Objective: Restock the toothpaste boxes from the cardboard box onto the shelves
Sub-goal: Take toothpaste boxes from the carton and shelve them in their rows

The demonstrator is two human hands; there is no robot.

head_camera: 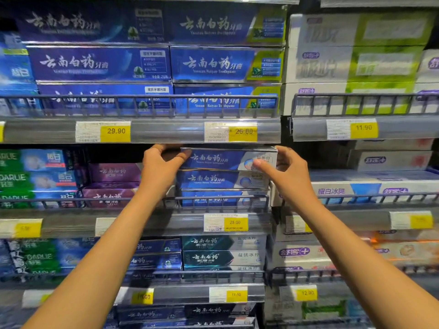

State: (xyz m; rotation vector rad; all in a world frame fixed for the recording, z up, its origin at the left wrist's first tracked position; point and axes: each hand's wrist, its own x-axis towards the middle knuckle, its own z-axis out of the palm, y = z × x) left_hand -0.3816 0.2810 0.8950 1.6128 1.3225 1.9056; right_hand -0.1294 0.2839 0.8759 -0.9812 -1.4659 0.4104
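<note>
A blue and silver toothpaste box lies on top of a stack of matching boxes on the middle shelf, just under the shelf above. My left hand grips its left end, thumb across the front. My right hand pinches its right end between thumb and fingers. Both arms reach up from the bottom of the view. The cardboard box is not in view.
A grey wire rail fronts the stack. Purple toothpaste boxes stand to the left, white ones to the right. The price strip of the upper shelf hangs close above the held box. More stocked shelves lie above and below.
</note>
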